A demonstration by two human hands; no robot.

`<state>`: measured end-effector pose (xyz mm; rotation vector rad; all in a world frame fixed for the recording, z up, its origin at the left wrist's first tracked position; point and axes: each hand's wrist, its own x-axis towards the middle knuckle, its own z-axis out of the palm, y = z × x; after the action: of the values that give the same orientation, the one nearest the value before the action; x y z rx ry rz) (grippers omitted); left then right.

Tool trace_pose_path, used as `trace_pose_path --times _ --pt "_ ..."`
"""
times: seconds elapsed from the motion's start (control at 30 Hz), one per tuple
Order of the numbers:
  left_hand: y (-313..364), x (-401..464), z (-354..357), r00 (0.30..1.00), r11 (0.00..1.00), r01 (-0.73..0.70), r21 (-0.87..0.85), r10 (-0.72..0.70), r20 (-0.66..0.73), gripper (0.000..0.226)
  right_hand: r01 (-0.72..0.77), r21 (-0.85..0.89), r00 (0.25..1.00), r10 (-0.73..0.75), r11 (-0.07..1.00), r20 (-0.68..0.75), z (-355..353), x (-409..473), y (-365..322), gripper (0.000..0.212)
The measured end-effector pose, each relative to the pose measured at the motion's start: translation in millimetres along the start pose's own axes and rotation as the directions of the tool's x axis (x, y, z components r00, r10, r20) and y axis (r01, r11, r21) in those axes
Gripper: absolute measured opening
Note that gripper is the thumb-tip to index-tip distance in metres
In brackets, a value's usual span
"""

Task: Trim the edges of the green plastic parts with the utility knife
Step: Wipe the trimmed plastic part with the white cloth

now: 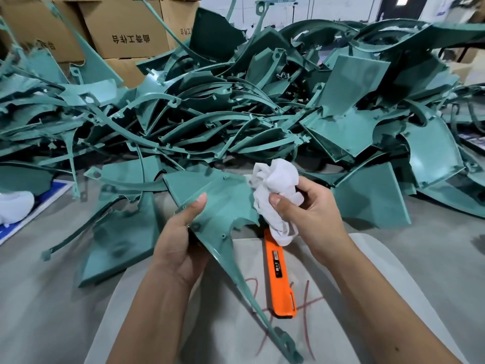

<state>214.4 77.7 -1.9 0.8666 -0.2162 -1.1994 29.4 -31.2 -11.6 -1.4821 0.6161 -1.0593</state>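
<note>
At centre we grip a green part (217, 203) in our left hand (181, 240), thumb on top; our right hand (307, 214), at 3 o'clock of it, clutches a white rag (275, 187). Our knife (278, 274) lies at 6 o'clock on a grey board (367, 271), untouched.

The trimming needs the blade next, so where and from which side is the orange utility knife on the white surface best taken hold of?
Probably by the bare lower half of the orange utility knife, from its right side. It lies flat and lengthwise on the white surface; its top end is hidden under the white cloth in the right hand, and the green plastic part held by the left hand runs along its left.
</note>
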Motion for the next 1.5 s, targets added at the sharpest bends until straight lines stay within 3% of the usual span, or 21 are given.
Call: trace_pose_path --times 0.1,0.17,0.47,0.6,0.67,0.83,0.97,1.07,1.13,1.2,1.33,1.5 --pt "-8 -10 6 0.981 0.997 0.056 0.057 -0.066 0.185 0.053 -0.052 0.028 0.998 0.053 0.998 -0.030 1 -1 1 0.026" --pt "-10 -12 11 0.968 0.991 0.083 0.107 -0.106 0.227 0.053 -0.082 0.074 0.995 0.086 0.994 -0.055 2 -1 -1 0.022" --pt "0 -12 10 0.964 0.968 0.178 0.175 -0.207 0.165 0.045 -0.357 0.284 0.934 0.347 0.890 0.085 3 -4 -12 0.044" --pt "1 -11 12 0.951 0.943 0.192 0.273 -0.247 0.185 0.029 -0.495 0.382 0.868 0.468 0.780 0.168 -1 -2 -16 0.037" --pt "-1 -11 12 0.948 0.934 0.189 0.303 -0.254 0.194 0.029 -0.546 0.405 0.830 0.540 0.733 0.142 0 -2 -14 0.027" --pt "-4 -7 11 0.923 0.942 0.234 0.242 -0.293 0.250 0.046 -0.538 0.392 0.825 0.561 0.746 0.065 0 -2 -11 0.013" --pt "-7 -8 7 0.914 0.968 0.206 0.145 -0.243 0.324 0.041 -0.494 0.505 0.807 0.589 0.708 -0.036 1 1 -14 0.005" --pt "-13 -9 7 0.936 0.965 0.116 0.237 -0.186 0.298 0.037 -0.448 0.511 0.816 0.569 0.734 -0.102 -1 2 -14 0.008" --pt "-14 -10 11 0.960 0.955 0.087 0.283 -0.156 0.233 0.023 -0.465 0.476 0.814 0.572 0.747 -0.102 -1 0 -15 0.005" --pt "-13 -10 14 0.969 0.959 0.076 0.273 -0.136 0.205 0.011 -0.476 0.482 0.813 0.577 0.735 -0.077 1 -1 -16 0.015" --pt "-11 -6 16 0.972 0.948 0.047 0.315 -0.116 0.202 0.015 -0.463 0.530 0.796 0.596 0.710 -0.104 3 -1 -15 0.034" --pt "-7 -4 16 0.962 0.897 -0.027 0.442 -0.097 0.256 0.014 -0.446 0.571 0.769 0.622 0.689 -0.150 -3 -2 -17 0.007"
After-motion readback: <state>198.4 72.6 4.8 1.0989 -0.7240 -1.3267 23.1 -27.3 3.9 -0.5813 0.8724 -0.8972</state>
